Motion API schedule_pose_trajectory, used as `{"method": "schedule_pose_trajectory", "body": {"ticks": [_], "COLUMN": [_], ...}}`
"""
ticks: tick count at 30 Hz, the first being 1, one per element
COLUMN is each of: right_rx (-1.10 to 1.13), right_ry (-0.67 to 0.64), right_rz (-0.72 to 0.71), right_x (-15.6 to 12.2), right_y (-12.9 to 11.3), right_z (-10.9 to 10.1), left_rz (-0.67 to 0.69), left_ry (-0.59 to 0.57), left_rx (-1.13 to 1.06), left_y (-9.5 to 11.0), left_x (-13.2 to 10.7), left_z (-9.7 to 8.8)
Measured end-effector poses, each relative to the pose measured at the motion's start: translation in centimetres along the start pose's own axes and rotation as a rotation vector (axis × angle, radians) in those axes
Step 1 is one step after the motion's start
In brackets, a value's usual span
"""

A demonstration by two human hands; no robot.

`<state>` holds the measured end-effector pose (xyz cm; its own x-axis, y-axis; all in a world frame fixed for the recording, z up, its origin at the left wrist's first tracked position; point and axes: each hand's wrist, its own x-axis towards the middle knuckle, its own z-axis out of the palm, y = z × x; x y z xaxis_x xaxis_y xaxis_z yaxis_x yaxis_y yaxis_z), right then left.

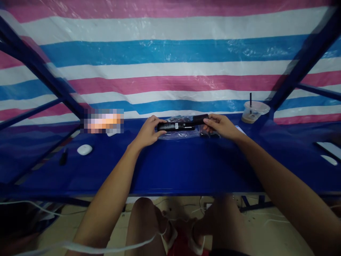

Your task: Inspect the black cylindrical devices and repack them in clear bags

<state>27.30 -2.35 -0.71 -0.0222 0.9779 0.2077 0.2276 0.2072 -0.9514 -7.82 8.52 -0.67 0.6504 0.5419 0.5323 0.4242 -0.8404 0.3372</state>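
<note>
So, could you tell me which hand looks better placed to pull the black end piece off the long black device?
Probably the right hand: its fingertips already pinch the black end piece, while the left hand grips the other end of the long black device, steadying it.

Long black device [176, 126] lies level above clear plastic wrap [178, 134].

pixelated patch [102, 121]: contents blurred | white label [176, 126] on black bar: print too small | white items [328, 151]: cut off at right edge
</note>
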Motion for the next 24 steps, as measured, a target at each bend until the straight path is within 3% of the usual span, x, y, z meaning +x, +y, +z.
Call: {"method": "schedule_pose_trajectory", "body": {"ticks": [5,12,20,24], "right_rx": [0.182,0.01,0.203,0.168], "right_ry": [-0.015,-0.089,-0.065,-0.08], "right_rz": [0.085,0.037,0.101,0.1], "right_x": [0.0,0.0,-0.1,-0.2], "right_y": [-0.1,-0.2,0.1,0.1], "right_z": [-0.2,1.3,1.9,2.5], "left_rz": [-0.001,0.044,0.049,0.08], "left_ry": [0.005,0.02,0.033,0.033], "left_rx": [0.009,0.025,0.038,0.025], "left_y": [0.2,1.3,2.3,2.4], "left_x": [0.0,0.2,0.3,0.3], "left_z": [0.0,0.6,0.6,0.9]}}
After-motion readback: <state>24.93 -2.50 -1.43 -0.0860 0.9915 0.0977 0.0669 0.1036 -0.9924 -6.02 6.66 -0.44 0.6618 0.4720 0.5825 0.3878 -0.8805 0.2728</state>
